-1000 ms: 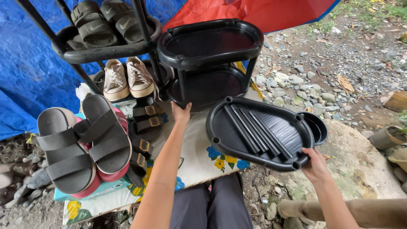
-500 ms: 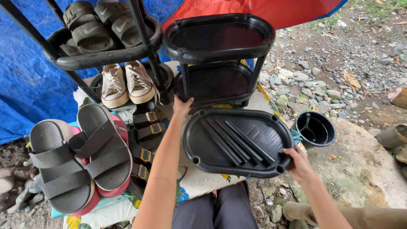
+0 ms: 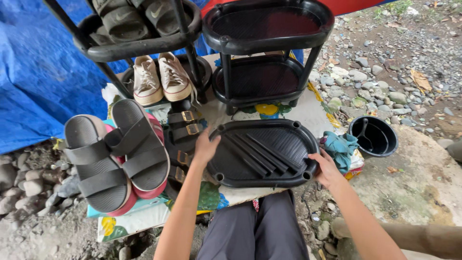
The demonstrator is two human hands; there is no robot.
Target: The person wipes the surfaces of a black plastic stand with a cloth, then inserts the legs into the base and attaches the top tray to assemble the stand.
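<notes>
At the far left, grey strap sandals (image 3: 115,156) lie stacked on the flowered cloth (image 3: 211,200), with brown buckled sandals (image 3: 183,130) just beside them and a pair of cream sneakers (image 3: 161,79) behind. The person's left hand (image 3: 206,147) comes next, its fingers curled over the left rim of the black oval shelf tray (image 3: 262,154), gripping it. The tray lies flat and low between the two hands, directly in front of the person's knees, its long axis running left to right; several loose black rods (image 3: 260,154) rest in it on a slant. The right hand (image 3: 327,168) clasps the tray's right end, thumb on the rim. Both hands are equally near, one at each end. Behind the tray stands a black two-tier rack (image 3: 267,48). To the right lie a teal rag (image 3: 339,147) and a black bowl (image 3: 373,136) on stony ground.
</notes>
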